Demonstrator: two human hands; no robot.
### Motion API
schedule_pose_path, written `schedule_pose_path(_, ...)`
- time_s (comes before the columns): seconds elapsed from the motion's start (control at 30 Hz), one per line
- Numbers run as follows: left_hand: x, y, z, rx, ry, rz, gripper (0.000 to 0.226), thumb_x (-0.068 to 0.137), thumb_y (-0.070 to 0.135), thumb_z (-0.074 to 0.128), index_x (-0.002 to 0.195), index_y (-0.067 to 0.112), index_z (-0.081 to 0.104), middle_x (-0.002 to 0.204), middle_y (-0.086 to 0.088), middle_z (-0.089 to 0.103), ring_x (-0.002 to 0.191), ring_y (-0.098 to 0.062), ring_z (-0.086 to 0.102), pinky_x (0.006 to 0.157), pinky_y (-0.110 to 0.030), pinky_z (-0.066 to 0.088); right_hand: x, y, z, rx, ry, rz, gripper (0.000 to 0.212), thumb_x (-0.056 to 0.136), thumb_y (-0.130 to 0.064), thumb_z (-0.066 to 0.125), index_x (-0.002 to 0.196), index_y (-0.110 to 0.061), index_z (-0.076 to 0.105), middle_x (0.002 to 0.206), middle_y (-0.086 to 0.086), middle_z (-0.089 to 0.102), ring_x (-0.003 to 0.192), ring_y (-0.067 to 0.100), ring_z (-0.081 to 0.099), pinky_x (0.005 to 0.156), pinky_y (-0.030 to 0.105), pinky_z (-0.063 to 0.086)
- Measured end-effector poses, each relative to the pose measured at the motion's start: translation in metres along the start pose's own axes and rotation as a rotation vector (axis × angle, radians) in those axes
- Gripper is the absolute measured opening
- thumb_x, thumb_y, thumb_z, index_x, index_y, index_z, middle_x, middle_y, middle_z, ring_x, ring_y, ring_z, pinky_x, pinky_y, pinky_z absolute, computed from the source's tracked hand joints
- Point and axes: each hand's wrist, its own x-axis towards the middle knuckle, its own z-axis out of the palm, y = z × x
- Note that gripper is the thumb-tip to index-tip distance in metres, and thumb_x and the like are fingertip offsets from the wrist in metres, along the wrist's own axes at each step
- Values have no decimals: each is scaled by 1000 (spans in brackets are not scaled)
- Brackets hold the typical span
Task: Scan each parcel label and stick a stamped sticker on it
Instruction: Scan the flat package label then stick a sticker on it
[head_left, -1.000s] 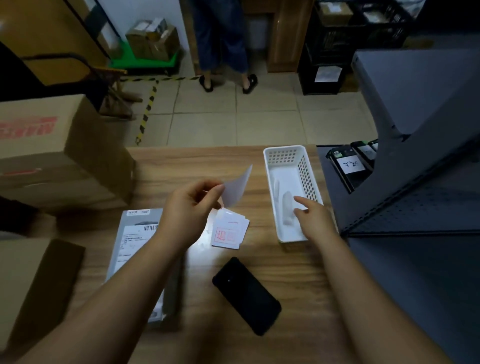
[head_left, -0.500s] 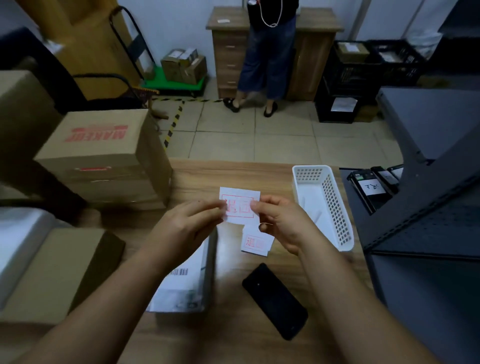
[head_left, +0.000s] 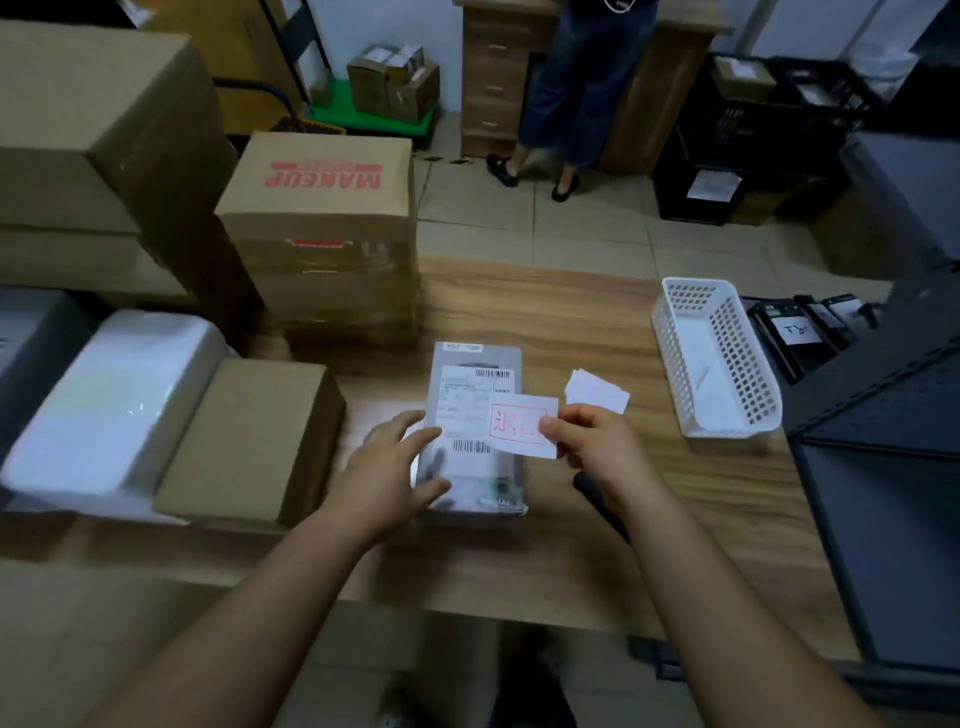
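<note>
Sticker (head_left: 523, 425): a second ago a blank slip pinched in the left hand alone, half a second ago held up by both hands — now over the parcel's label, red stamp up.
Right hand (head_left: 592, 451): out of the white basket (head_left: 670, 332), now pinching the sticker's right edge.
Left hand (head_left: 387, 470): off the sticker — fingers spread on the grey parcel (head_left: 475, 358).

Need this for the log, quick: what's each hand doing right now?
Left hand: open, fingers spread on the grey parcel.
Right hand: pinching the stamped sticker over the parcel's label.
</note>
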Motion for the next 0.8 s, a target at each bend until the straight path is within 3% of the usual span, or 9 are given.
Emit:
schedule_pose_path(0.1, -5, -9, 20, 11, -102, -67, 67, 88, 46, 66, 147, 29, 39, 159, 3, 26, 142, -21, 29, 114, -37, 31, -18, 14, 18, -83, -24, 20, 7, 89, -12, 69, 95, -7, 71, 78, 4, 71, 61, 9, 55, 49, 13, 41)
schedule_pose_path(0.2, -8, -19, 25, -71, -89, -61, 67, 88, 43, 67, 147, 26, 39, 157, 2, 30, 141, -20, 31, 114, -35, 31, -27, 21, 33, -133, -17, 24, 10, 90, -11, 69, 98, -5, 71, 85, 5, 71, 65, 11, 57, 50, 10, 42)
schedule_pose_path(0.33, -12, -32, 24, -142, -55, -50, 61, 90, 38, 65, 146, 25, 43, 155, 1, 35, 140, -20, 34, 113, -36, 31, -31, 23, 50, -170, 3, 34, 15, 90, -11, 69, 102, -2, 70, 94, 13, 72, 75, 17, 60, 63, 24, 48)
schedule_pose_path(0.47, -14, -37, 26, -140, -80, -66, 57, 91, 38, 63, 145, 30, 44, 155, 1, 34, 140, -21, 34, 112, -40, 33, -21, 32, 64, -252, 50, 56, 7, 86, -17, 73, 92, -13, 70, 91, 3, 73, 87, 20, 68, 84, 39, 57)
schedule_pose_path(0.6, -15, -35, 27, -114, -101, -72, 56, 93, 38, 60, 146, 30, 42, 153, 2, 37, 137, -20, 37, 110, -37, 35, -15, 36, 78, -527, 122, 1, 8, 86, -25, 69, 88, -19, 65, 94, 2, 70, 90, 23, 65, 79, 35, 53)
schedule_pose_path(0.7, -12, -34, 27, -83, -112, -70, 55, 93, 39, 59, 146, 29, 42, 150, 4, 41, 135, -20, 39, 108, -38, 38, -18, 33, 83, -817, 155, -66, 27, 87, -36, 65, 107, -20, 59, 104, 4, 67, 94, 27, 64, 75, 36, 53)
schedule_pose_path(0.8, -9, -35, 24, -53, -126, -68, 55, 92, 41, 59, 143, 31, 44, 149, 4, 41, 134, -21, 39, 108, -40, 38, -18, 34, 68, -925, 194, -59, 53, 87, -49, 64, 129, -22, 48, 118, 3, 62, 107, 27, 61, 72, 35, 48)
